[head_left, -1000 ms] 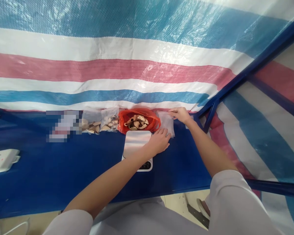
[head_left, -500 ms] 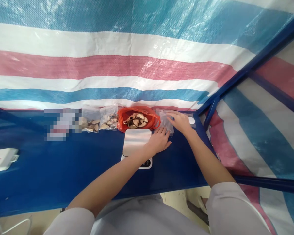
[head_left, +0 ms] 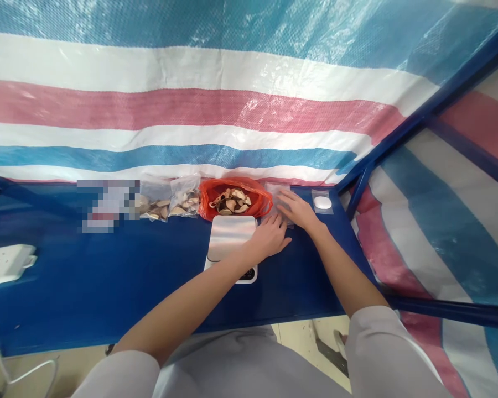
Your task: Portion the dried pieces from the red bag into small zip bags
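Note:
My left hand [head_left: 269,236] lies flat with its fingers apart, the fingertips at the lower edge of a clear plastic bag [head_left: 284,190]. Over the same bag, my right hand [head_left: 299,210] rests with its fingers spread. No dried pieces can be made out inside this bag. Under my left wrist is a white kitchen scale [head_left: 232,237] with a bare metal plate, its display partly covered by my forearm. Behind the scale, an open orange-red plastic bag [head_left: 207,202] holds dried mushroom slices [head_left: 231,202].
Two clear bags of mushroom slices [head_left: 186,202] [head_left: 155,207] lie left of the orange bag, beside a blurred-out patch. A small white object in a clear packet [head_left: 322,203] is at the right. A white power strip [head_left: 8,264] sits at the left of the blue table [head_left: 128,287]. Striped sheeting hangs behind.
My right hand has slid a little left over the clear bag, its fingers spreading, and the white object at the right shows fully. My left hand has hardly moved.

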Tool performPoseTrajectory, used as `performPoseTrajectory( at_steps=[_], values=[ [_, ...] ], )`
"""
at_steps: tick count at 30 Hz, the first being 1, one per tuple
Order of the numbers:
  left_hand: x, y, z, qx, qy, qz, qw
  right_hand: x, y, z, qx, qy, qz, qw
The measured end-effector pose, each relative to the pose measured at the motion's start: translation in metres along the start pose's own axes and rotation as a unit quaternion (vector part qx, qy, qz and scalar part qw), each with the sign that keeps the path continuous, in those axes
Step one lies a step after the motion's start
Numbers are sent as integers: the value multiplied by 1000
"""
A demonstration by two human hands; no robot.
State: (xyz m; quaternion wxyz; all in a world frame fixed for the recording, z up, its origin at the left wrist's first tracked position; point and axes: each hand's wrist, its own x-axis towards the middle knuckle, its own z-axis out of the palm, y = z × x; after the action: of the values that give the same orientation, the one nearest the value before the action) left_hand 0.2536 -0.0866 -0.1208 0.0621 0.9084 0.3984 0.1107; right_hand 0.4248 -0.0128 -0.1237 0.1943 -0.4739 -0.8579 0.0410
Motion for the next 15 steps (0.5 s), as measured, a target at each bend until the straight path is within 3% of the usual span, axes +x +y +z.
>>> performPoseTrajectory(
  at_steps=[6, 10, 15],
  values=[
    [-4, 2, 1, 44, -8, -3, 999, 1, 14, 14, -36, -25, -42, 998],
    [-1, 5, 1, 36, -28, -16, 999, 5, 21, 14, -21, -37, -58, 997],
    [4, 6, 6, 30, -9, -31, 999, 16, 30, 12, -3, -60, -85, 995]
  ],
)
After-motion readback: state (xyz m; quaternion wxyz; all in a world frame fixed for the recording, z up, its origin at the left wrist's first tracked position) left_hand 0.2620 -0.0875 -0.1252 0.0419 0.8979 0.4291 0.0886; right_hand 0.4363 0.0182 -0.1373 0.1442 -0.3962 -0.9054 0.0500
